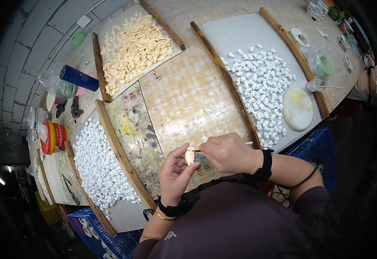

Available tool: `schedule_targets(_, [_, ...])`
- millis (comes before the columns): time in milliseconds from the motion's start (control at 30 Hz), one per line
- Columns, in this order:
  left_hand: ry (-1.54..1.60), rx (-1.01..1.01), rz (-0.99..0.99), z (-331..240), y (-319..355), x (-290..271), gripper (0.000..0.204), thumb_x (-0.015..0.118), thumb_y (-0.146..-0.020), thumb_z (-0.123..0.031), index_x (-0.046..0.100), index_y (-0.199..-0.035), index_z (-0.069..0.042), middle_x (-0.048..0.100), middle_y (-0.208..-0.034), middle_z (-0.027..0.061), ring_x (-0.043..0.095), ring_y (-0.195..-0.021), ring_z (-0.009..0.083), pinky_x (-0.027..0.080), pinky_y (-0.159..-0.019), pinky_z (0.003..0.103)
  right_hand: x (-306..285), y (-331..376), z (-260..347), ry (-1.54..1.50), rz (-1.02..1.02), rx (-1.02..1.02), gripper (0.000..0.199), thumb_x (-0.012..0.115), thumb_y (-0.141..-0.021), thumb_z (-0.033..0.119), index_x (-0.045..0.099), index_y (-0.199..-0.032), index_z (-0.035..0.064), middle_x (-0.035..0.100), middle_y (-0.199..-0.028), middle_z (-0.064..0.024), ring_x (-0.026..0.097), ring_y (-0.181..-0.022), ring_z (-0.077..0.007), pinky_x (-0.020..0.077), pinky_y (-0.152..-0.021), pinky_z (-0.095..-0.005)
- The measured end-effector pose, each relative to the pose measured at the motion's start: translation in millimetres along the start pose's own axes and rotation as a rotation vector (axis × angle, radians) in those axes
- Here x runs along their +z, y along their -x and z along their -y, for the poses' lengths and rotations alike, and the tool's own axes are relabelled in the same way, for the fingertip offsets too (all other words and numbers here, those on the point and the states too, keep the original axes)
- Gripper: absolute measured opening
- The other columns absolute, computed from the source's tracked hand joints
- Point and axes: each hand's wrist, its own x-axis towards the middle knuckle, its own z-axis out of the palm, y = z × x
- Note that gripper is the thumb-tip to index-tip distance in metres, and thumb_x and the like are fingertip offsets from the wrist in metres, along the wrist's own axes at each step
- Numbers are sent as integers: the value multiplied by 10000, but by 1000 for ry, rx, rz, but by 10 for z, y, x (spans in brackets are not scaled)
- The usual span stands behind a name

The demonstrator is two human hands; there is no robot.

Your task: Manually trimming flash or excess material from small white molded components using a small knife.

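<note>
Near the front edge of the workbench, my left hand (pixel 173 175) pinches a small cream-coloured figurine (pixel 190 157) upright between thumb and fingers. My right hand (pixel 231 152) is closed around a thin tool with a dark tip (pixel 196 151), and that tip meets the figurine's upper part. Most of the tool is hidden by my fingers, so whether it is a brush or a blade cannot be made out. Below both hands lies a worn, paint-stained board (pixel 184 103).
Cream pieces (pixel 134 45) are heaped at the far left. Small white pieces cover boards on the right (pixel 261 84) and left (pixel 100 159), edged by wooden strips (pixel 227 80). A round white slab (pixel 297 109), blue cylinder (pixel 78 78), red-yellow bucket (pixel 55 137) and blue crate (pixel 106 237) stand around.
</note>
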Motion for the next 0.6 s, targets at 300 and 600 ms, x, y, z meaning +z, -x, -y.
schedule_targets(300, [-205, 79, -53, 11, 8, 33, 495, 637, -799, 117, 445, -1255, 84, 618, -1041, 138, 614, -959, 154, 531, -794, 244, 28, -1, 200, 117, -31, 60, 143, 648, -698, 111, 594, -810, 41, 592, -696, -97, 617, -573, -255, 486, -501, -348])
schedule_targets(600, [-270, 173, -74, 94, 6, 14, 485, 707, -778, 44, 514, -1222, 74, 644, -1009, 123, 639, -843, 117, 542, -713, 223, 11, -29, 135, 53, 81, 77, 181, 682, -662, 124, 588, -784, 29, 609, -686, -118, 634, -613, -289, 497, -524, -371])
